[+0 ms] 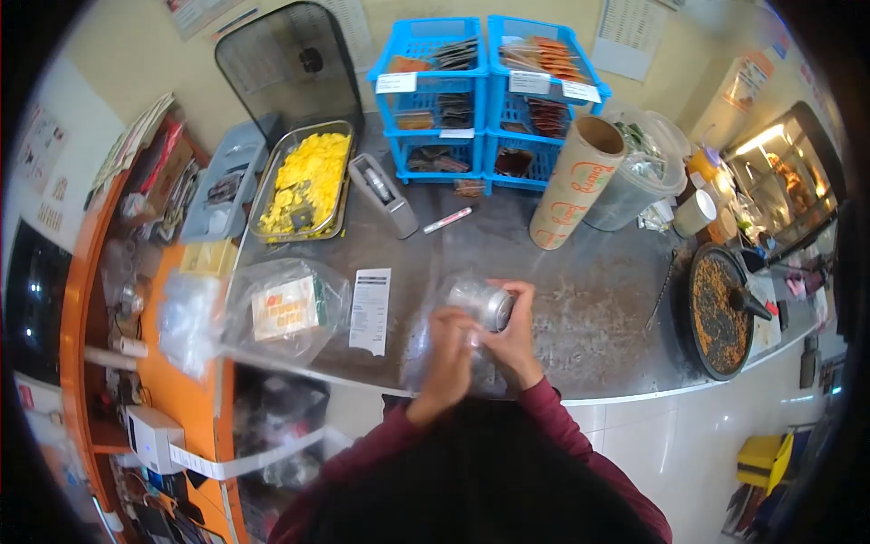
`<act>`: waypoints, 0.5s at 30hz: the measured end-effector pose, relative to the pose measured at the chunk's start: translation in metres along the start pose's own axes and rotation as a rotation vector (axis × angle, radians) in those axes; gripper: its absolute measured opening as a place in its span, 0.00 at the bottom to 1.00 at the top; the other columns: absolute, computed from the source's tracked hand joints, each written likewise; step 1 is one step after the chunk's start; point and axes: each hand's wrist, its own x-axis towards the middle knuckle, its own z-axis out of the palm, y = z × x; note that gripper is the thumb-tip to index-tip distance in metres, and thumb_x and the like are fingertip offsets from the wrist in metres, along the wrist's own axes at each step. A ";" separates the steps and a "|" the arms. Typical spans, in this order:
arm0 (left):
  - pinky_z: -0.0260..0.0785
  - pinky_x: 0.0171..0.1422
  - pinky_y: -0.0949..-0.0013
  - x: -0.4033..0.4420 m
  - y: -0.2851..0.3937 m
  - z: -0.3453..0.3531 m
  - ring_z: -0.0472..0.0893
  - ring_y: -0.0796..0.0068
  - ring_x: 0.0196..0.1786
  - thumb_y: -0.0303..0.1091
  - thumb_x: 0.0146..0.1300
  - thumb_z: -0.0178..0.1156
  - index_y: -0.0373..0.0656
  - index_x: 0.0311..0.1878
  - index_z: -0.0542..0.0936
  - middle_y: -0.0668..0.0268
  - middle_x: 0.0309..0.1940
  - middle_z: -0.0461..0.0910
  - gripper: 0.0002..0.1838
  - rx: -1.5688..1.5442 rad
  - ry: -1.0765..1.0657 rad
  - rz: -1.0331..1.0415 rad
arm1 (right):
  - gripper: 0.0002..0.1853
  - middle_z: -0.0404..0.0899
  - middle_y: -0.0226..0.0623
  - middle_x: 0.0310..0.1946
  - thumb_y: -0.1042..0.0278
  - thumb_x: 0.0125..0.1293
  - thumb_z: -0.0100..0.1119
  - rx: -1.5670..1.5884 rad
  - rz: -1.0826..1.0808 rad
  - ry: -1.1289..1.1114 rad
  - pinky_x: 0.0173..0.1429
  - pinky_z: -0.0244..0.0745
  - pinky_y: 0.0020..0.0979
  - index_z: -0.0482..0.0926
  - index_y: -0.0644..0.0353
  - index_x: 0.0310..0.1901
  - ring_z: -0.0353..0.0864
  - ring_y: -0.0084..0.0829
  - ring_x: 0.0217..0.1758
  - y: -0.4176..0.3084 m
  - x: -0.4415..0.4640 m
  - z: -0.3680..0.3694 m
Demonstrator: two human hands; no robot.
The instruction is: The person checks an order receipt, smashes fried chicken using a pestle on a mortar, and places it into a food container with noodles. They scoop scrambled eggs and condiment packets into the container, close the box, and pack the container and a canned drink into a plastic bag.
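A silver-ended can point(497, 311), with what looks like clear plastic around it, is held up over the metal counter in front of me. My right hand point(519, 337) wraps the can's near right side, thumb and fingers around it. Close beside it, my left hand point(449, 352) is curled at the plastic on the can's left; motion blurs its fingers, and I cannot make out exactly what they pinch. Left of my hands lie a printed receipt point(370, 313) and a clear plastic bag point(237, 331) with a wrapped paper packet point(285, 308) inside.
Behind are a glass tray point(343, 204) of yellow food, a grey dispenser point(383, 195), a marker point(449, 219), blue racks point(439, 86) of sachets and a cardboard tube point(575, 186). A round black-rimmed pan point(696, 317) stands at right. An orange shelf unit point(82, 363) borders the left.
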 end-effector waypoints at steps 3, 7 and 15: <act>0.54 0.65 0.54 -0.020 0.016 0.001 0.65 0.54 0.59 0.33 0.68 0.53 0.42 0.46 0.76 0.51 0.56 0.64 0.08 0.022 -0.056 0.055 | 0.40 0.64 0.41 0.51 0.66 0.44 0.77 0.132 -0.072 0.226 0.66 0.60 0.37 0.57 0.56 0.54 0.67 0.36 0.57 0.013 -0.016 0.030; 0.54 0.65 0.56 -0.032 0.015 -0.009 0.64 0.57 0.59 0.33 0.68 0.54 0.43 0.45 0.77 0.51 0.61 0.60 0.07 0.049 0.077 0.030 | 0.41 0.61 0.40 0.53 0.65 0.44 0.79 -0.076 -0.148 0.287 0.66 0.60 0.37 0.56 0.56 0.53 0.67 0.36 0.57 0.003 -0.029 0.042; 0.57 0.65 0.61 -0.044 -0.006 -0.028 0.64 0.65 0.57 0.36 0.72 0.47 0.42 0.44 0.76 0.51 0.70 0.53 0.11 -0.069 0.105 -0.026 | 0.42 0.60 0.41 0.50 0.67 0.43 0.82 0.000 -0.206 0.170 0.61 0.65 0.38 0.55 0.57 0.50 0.65 0.38 0.55 0.001 -0.029 0.060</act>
